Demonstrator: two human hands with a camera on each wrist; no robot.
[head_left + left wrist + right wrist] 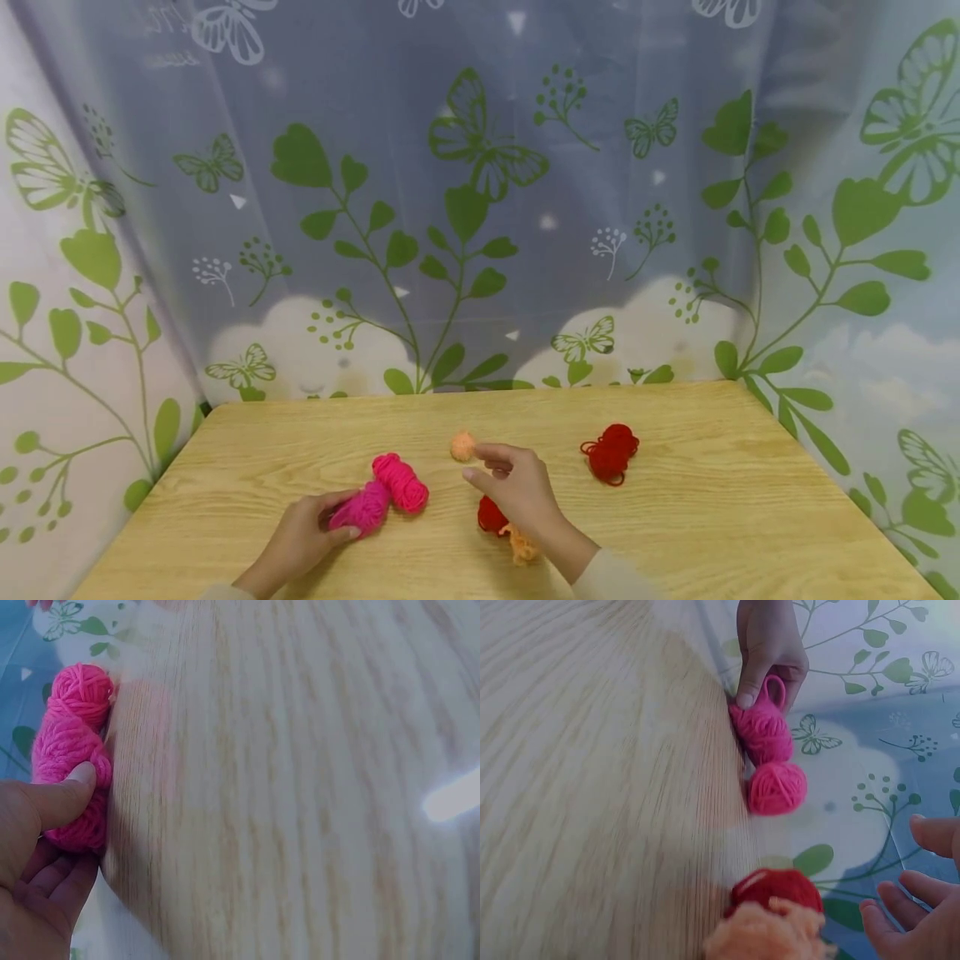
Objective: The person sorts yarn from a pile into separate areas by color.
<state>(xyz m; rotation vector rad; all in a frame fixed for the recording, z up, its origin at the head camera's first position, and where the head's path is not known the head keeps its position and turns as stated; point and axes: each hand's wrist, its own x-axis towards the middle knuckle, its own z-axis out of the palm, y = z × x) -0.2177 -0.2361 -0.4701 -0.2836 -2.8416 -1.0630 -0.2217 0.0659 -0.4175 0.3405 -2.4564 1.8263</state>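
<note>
The head view shows me a person's left hand [303, 529] with thumb and fingers curled round the near end of a magenta skein of wound yarn [363, 508] on a pale wood-grain table [712, 500]. The skein's far end touches an oblong hot-pink skein of yarn [402, 485]. In the right wrist view I can see a loose loop of strand beside that grip. The right hand [521, 492] is half open and empty, thumb and forefinger parted, right by a small round peach yarn ball [462, 447]; I can't tell whether they touch. Partly hidden beneath it lie a bright-red yarn bundle [491, 517] and a fluffy light-orange yarn tangle [522, 547]. Over to the right, well apart, sits a dark-red yarn skein with stray loops [613, 456].
</note>
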